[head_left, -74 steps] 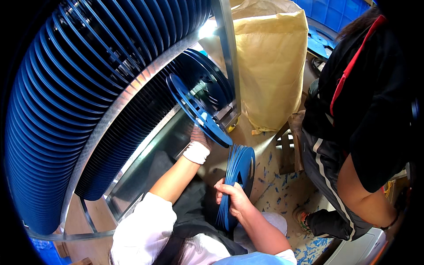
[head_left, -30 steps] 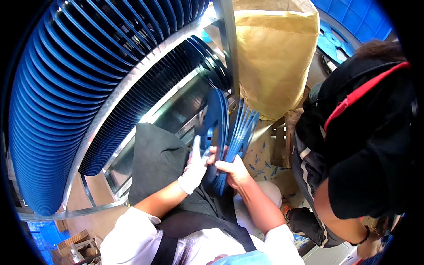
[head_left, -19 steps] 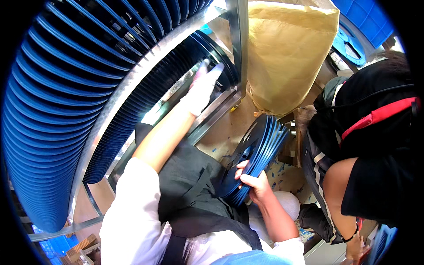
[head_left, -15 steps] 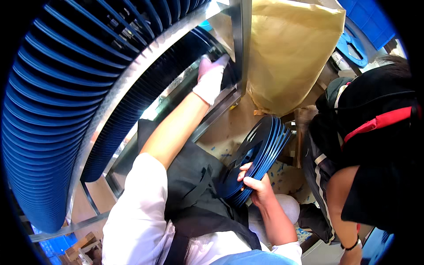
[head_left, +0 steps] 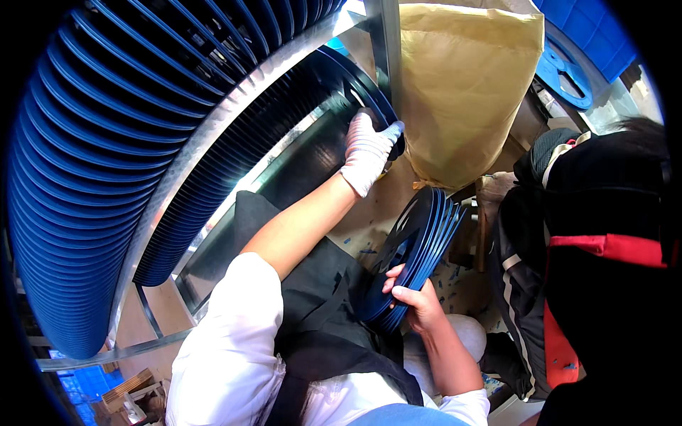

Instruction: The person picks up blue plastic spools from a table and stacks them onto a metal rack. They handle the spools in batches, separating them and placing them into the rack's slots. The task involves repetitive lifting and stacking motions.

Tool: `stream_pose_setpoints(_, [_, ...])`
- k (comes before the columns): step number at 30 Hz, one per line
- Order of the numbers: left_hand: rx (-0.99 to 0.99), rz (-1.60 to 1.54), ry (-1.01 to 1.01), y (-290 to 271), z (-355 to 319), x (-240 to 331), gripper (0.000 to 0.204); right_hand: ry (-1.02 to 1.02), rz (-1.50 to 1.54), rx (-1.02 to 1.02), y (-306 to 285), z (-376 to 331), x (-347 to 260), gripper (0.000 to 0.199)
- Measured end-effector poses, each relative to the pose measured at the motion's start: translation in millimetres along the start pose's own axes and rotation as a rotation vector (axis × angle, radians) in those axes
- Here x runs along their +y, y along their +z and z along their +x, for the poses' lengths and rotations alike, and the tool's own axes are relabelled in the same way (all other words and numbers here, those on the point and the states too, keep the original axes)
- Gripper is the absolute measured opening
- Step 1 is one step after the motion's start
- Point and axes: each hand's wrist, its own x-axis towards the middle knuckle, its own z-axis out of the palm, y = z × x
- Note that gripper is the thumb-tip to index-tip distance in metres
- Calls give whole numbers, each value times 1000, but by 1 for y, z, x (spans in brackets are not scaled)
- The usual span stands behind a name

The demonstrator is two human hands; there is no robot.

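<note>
Stacked reels point(head_left: 415, 248) in right hand point(head_left: 419, 305): blue plastic, smooth, slight sheen on rims. Racked reels point(head_left: 106, 142): same blue plastic, glossy along edges. Rack rails point(head_left: 213, 135): bare metal, bright and reflective. Left hand point(head_left: 366, 153): white knitted cloth glove, matt, rough weave. Sack point(head_left: 465, 85): tan paper, matt, creased. Apron point(head_left: 320, 298): dark cloth, matt. Sleeve point(head_left: 227, 355): white cloth, smooth.
</note>
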Motion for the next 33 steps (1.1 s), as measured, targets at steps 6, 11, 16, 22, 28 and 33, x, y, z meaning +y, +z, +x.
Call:
stream_pose_setpoints(6, [19,155,113,7,-8,-7,29,23,7,16,-1,3,1,41])
stream_pose_setpoints(11, [3,116,119,19,-11,-38,40,27,-22,34,0,8,5,44])
stream_pose_setpoints(16, [-4,210,233,24,-26,-36,46,26,-28,38,2,10,7,44])
stream_pose_setpoints(22, [18,340,336,28,-51,-28,43,29,-10,34,3,11,11,42])
stream_pose_setpoints(28, [-14,273,306,32,-46,-33,47,41,-35,32,2,11,11,41])
stream_pose_setpoints(33, [116,294,396,26,-31,-39,30,44,-60,34,0,10,14,44])
